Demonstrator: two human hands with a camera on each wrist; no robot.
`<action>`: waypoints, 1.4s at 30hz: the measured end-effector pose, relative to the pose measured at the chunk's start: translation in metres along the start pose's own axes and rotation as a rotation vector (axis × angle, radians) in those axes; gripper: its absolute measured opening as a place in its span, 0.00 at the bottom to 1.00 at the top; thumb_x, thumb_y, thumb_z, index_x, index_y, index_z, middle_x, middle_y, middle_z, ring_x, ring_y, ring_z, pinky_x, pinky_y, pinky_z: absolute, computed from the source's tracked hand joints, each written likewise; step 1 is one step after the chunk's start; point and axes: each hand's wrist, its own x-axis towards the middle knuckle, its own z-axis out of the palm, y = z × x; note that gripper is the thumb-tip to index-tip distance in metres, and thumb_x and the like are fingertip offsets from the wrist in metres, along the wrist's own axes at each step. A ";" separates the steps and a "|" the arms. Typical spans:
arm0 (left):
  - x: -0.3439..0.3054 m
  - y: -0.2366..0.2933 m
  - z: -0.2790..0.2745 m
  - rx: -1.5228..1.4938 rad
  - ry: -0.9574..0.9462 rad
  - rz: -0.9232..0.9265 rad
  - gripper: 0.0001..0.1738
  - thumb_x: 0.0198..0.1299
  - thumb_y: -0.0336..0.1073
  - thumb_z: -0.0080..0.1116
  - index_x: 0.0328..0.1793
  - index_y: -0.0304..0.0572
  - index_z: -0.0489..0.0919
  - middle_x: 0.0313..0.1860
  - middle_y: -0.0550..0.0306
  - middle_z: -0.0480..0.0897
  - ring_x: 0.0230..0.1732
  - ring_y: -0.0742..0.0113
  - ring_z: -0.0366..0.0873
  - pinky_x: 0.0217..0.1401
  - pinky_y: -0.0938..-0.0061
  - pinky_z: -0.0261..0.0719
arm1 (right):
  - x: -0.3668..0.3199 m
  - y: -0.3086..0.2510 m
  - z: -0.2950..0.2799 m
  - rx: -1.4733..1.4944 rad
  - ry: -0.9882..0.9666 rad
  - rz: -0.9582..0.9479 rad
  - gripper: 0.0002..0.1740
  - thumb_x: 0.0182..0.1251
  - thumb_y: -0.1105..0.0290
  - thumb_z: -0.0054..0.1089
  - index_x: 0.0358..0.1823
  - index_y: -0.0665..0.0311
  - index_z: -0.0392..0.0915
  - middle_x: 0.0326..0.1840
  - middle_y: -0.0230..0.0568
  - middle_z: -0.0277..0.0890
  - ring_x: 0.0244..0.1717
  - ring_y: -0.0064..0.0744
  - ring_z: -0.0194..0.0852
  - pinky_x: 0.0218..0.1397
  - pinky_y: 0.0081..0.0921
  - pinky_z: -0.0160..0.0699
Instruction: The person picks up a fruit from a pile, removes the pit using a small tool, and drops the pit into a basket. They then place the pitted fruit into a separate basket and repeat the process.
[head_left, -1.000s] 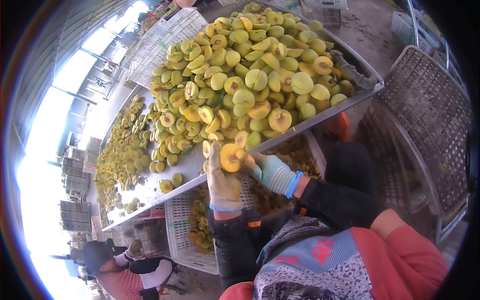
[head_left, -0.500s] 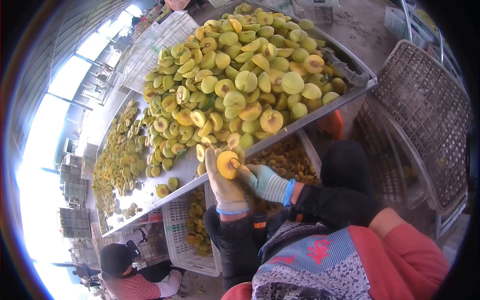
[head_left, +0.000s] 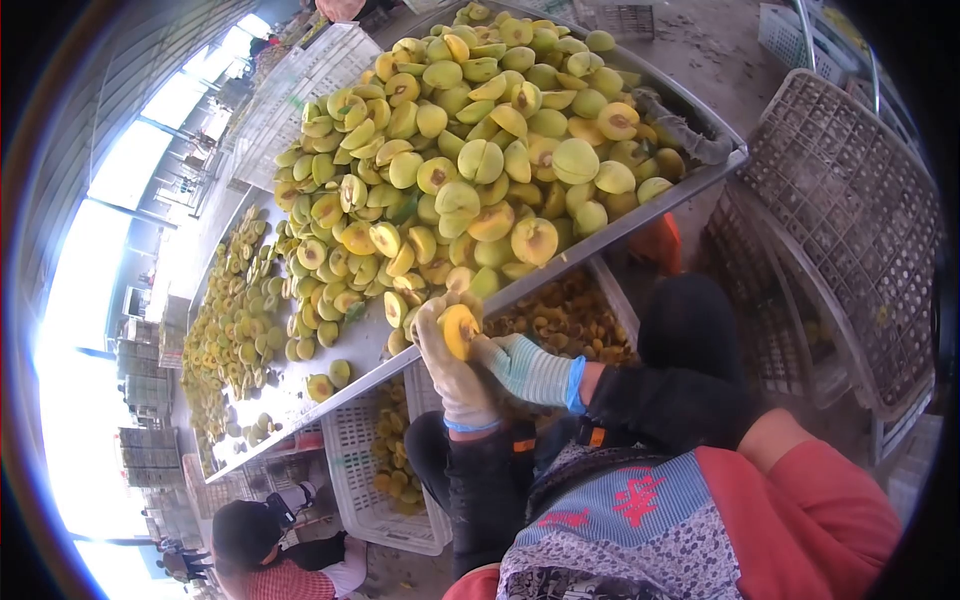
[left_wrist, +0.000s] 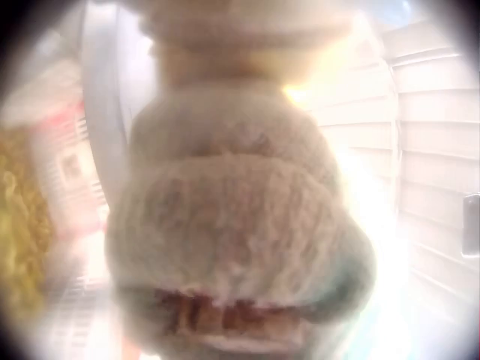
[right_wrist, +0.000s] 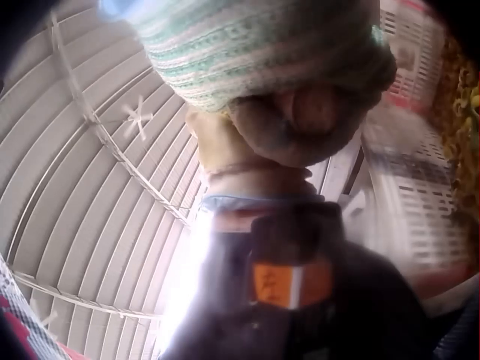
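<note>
My left hand [head_left: 452, 372], in a beige glove, holds a yellow-fleshed peach half [head_left: 459, 331] at the front edge of a metal sorting table [head_left: 365, 335]. Its cut side is turned toward my right hand [head_left: 540, 370], which wears a white-and-teal striped glove. The right fingers are curled close against the fruit; I cannot tell what they grip. Just beyond both hands rises a big heap of green-skinned peach halves [head_left: 480, 160]. In the left wrist view the beige glove [left_wrist: 232, 225] fills the middle. The right wrist view has the striped glove [right_wrist: 262, 52] above the left sleeve [right_wrist: 360, 277].
Under the table, a white crate [head_left: 345, 480] holds peach halves, and brown-orange pieces [head_left: 570, 315] lie in another container. Grey lattice crates [head_left: 850, 200] lean at the right. Another person [head_left: 245, 535] sits at the lower left. A smaller pile [head_left: 230, 310] covers the table's left part.
The peach half has turned from facing up to more edge-on, with the left fingers closer around it. Both hands stay together. The other person's head has shifted right in view.
</note>
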 end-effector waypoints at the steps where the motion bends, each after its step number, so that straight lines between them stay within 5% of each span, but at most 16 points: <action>1: 0.000 -0.001 -0.004 -0.032 -0.019 -0.025 0.21 0.76 0.52 0.48 0.55 0.40 0.74 0.49 0.53 0.78 0.51 0.60 0.77 0.60 0.63 0.78 | 0.003 0.014 0.002 -0.048 0.024 -0.101 0.36 0.77 0.33 0.38 0.34 0.61 0.76 0.18 0.32 0.66 0.12 0.29 0.60 0.13 0.30 0.58; 3: 0.001 0.002 -0.006 -0.037 -0.025 -0.051 0.22 0.75 0.52 0.48 0.56 0.40 0.74 0.50 0.53 0.79 0.51 0.59 0.78 0.61 0.61 0.79 | 0.001 -0.002 -0.001 0.061 -0.072 0.117 0.37 0.76 0.31 0.36 0.30 0.59 0.73 0.17 0.30 0.63 0.09 0.28 0.56 0.11 0.28 0.54; 5: 0.000 0.009 -0.004 0.016 0.002 -0.059 0.28 0.73 0.57 0.53 0.56 0.37 0.74 0.48 0.51 0.81 0.49 0.59 0.80 0.59 0.61 0.82 | -0.015 -0.074 -0.013 0.375 -0.313 0.758 0.38 0.75 0.30 0.35 0.27 0.57 0.71 0.17 0.29 0.62 0.11 0.27 0.57 0.12 0.27 0.54; 8: 0.008 0.008 -0.014 0.054 -0.046 -0.012 0.27 0.73 0.56 0.52 0.54 0.36 0.75 0.49 0.50 0.81 0.49 0.58 0.81 0.58 0.59 0.83 | -0.021 -0.082 -0.009 0.416 -0.297 0.723 0.35 0.73 0.28 0.38 0.27 0.52 0.69 0.17 0.24 0.57 0.12 0.20 0.48 0.13 0.21 0.45; 11: 0.006 0.012 -0.009 0.060 -0.050 -0.074 0.26 0.73 0.55 0.52 0.53 0.34 0.76 0.50 0.49 0.81 0.48 0.58 0.81 0.57 0.58 0.84 | -0.021 -0.094 -0.011 0.255 -0.177 0.698 0.31 0.76 0.35 0.43 0.31 0.55 0.75 0.20 0.25 0.64 0.17 0.17 0.57 0.17 0.18 0.54; 14: 0.002 0.025 -0.011 0.385 -0.196 0.070 0.26 0.74 0.54 0.51 0.53 0.33 0.76 0.47 0.50 0.81 0.48 0.58 0.81 0.53 0.61 0.86 | -0.007 -0.040 -0.003 0.140 -0.118 0.241 0.25 0.80 0.47 0.49 0.39 0.62 0.82 0.27 0.29 0.75 0.29 0.16 0.69 0.28 0.19 0.69; 17: -0.001 0.034 0.004 0.303 -0.059 -0.041 0.27 0.74 0.55 0.49 0.48 0.33 0.79 0.39 0.52 0.81 0.43 0.61 0.81 0.45 0.67 0.85 | -0.012 -0.030 0.002 -0.117 -0.084 0.042 0.35 0.82 0.44 0.39 0.44 0.70 0.84 0.33 0.47 0.84 0.39 0.39 0.82 0.47 0.33 0.78; 20: 0.004 0.031 0.010 0.281 0.021 -0.102 0.28 0.74 0.54 0.49 0.40 0.32 0.81 0.33 0.53 0.80 0.35 0.64 0.80 0.36 0.71 0.84 | -0.015 -0.041 0.002 -0.133 -0.071 0.106 0.36 0.81 0.43 0.39 0.46 0.72 0.83 0.36 0.50 0.85 0.42 0.42 0.82 0.51 0.37 0.77; 23: 0.003 0.028 0.014 0.328 0.090 -0.142 0.28 0.73 0.54 0.50 0.38 0.32 0.82 0.30 0.52 0.80 0.29 0.65 0.80 0.30 0.74 0.83 | -0.011 -0.020 0.005 -0.141 -0.020 0.110 0.35 0.81 0.42 0.40 0.42 0.69 0.84 0.29 0.44 0.83 0.33 0.40 0.81 0.39 0.36 0.79; 25: 0.008 0.028 0.010 0.341 0.050 -0.169 0.28 0.73 0.54 0.49 0.37 0.31 0.82 0.30 0.52 0.81 0.28 0.65 0.80 0.28 0.73 0.83 | -0.007 -0.007 -0.001 0.137 -0.163 0.217 0.36 0.79 0.39 0.40 0.39 0.65 0.83 0.24 0.39 0.79 0.24 0.37 0.77 0.29 0.34 0.74; 29: 0.009 0.032 0.005 0.367 0.015 -0.270 0.28 0.73 0.53 0.49 0.37 0.32 0.81 0.29 0.51 0.81 0.26 0.63 0.81 0.26 0.72 0.83 | -0.015 -0.043 -0.004 0.325 -0.212 0.769 0.36 0.74 0.30 0.39 0.31 0.56 0.78 0.16 0.29 0.68 0.12 0.27 0.64 0.14 0.27 0.56; 31: 0.009 0.032 0.009 0.376 0.031 -0.277 0.28 0.74 0.54 0.48 0.37 0.32 0.81 0.29 0.50 0.81 0.26 0.62 0.81 0.25 0.72 0.83 | -0.006 -0.015 0.000 0.152 -0.137 0.572 0.37 0.72 0.27 0.38 0.28 0.53 0.75 0.15 0.28 0.65 0.11 0.25 0.60 0.13 0.25 0.54; 35: 0.008 0.026 0.002 0.263 -0.005 -0.291 0.29 0.74 0.55 0.48 0.36 0.32 0.81 0.29 0.49 0.81 0.24 0.62 0.81 0.25 0.72 0.82 | -0.022 -0.065 -0.019 0.390 -0.375 0.839 0.31 0.70 0.28 0.47 0.27 0.48 0.74 0.16 0.19 0.63 0.12 0.16 0.55 0.18 0.19 0.66; 38: 0.005 0.029 -0.001 0.195 -0.119 -0.305 0.30 0.75 0.56 0.47 0.36 0.32 0.81 0.29 0.49 0.82 0.24 0.63 0.81 0.24 0.73 0.82 | -0.025 -0.068 -0.019 0.620 -0.471 0.864 0.32 0.72 0.29 0.44 0.23 0.48 0.67 0.13 0.19 0.53 0.10 0.17 0.44 0.16 0.27 0.65; 41: 0.011 0.026 -0.003 0.428 -0.143 -0.264 0.30 0.75 0.56 0.47 0.36 0.33 0.81 0.29 0.50 0.82 0.25 0.63 0.81 0.25 0.73 0.82 | -0.019 -0.067 -0.021 0.182 -0.235 0.829 0.33 0.75 0.34 0.43 0.31 0.57 0.76 0.17 0.28 0.66 0.14 0.22 0.63 0.12 0.26 0.55; 42: 0.009 0.024 -0.002 0.432 -0.107 -0.259 0.30 0.75 0.56 0.47 0.36 0.32 0.81 0.29 0.50 0.82 0.25 0.64 0.81 0.25 0.74 0.82 | -0.017 -0.044 -0.016 0.161 -0.174 0.616 0.33 0.75 0.34 0.43 0.31 0.57 0.76 0.17 0.28 0.66 0.14 0.22 0.62 0.12 0.26 0.55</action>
